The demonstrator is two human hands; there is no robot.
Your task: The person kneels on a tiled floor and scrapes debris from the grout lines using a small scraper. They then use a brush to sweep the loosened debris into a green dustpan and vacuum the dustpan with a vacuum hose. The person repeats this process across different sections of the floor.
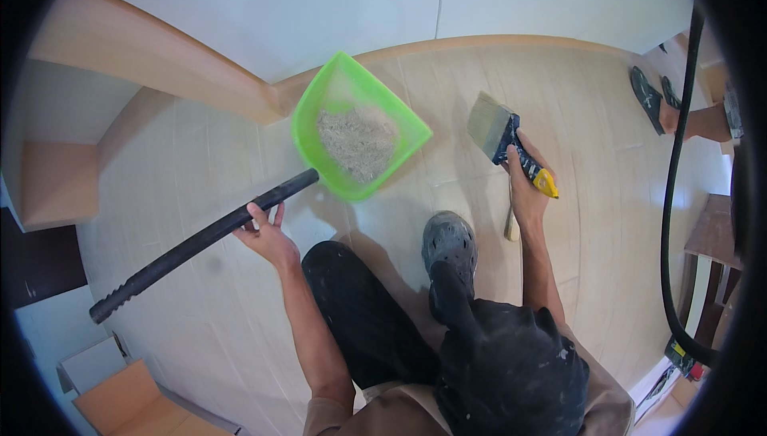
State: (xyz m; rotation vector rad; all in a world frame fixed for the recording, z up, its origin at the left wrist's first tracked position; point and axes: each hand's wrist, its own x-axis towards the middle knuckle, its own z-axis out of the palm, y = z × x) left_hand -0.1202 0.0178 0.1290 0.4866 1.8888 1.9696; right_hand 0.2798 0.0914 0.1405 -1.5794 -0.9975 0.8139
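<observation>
My left hand [272, 238] grips a long black tube [192, 244] with notches near its outer end. The tube's other end meets the rim of a bright green plastic dustpan [302, 127]. Inside the dustpan lies a heap of greyish dust and shavings [359, 141]. My right hand [527, 181] holds a wide flat paintbrush [506, 127] by its dark blue, yellow-tipped handle, bristles pointing up and left. The brush is to the right of the dustpan, apart from it. A narrow wooden stick or handle [511, 227] shows beside my right wrist, partly hidden.
White panels [359, 4] rise from the tiled floor [575, 106] ahead. A wooden cabinet frame [162, 46] stands at left, cardboard [132, 400] below it. A black cable or hose [674, 196] hangs at right, near another person's shoe [647, 97]. My grey clog [449, 244] is between my arms.
</observation>
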